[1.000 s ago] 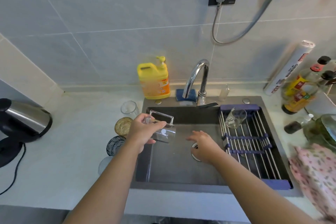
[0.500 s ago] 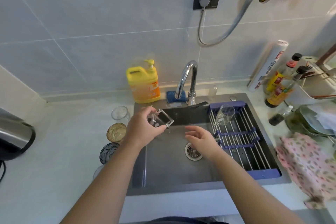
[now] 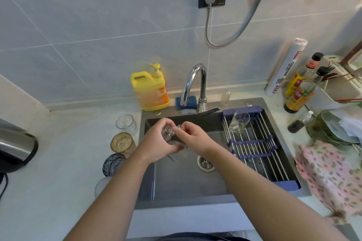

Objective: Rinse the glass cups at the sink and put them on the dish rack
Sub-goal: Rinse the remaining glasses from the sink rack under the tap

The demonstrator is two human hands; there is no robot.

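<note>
Half a second back my right hand [image 3: 193, 136] hovered open over the sink [image 3: 195, 186], apart from the glass; now it has closed in, fingers pinching the glass cup [image 3: 170, 133] that my left hand [image 3: 159, 143] grips. Both sit just below and in front of the faucet [image 3: 194, 84] (no water visible from it). Right of the faucet, one clear cup [image 3: 239, 122] lies on the dish rack [image 3: 254, 143]. Left of it, four cups wait on the counter [image 3: 58, 162], the clear one [image 3: 126, 123] nearest.
</note>
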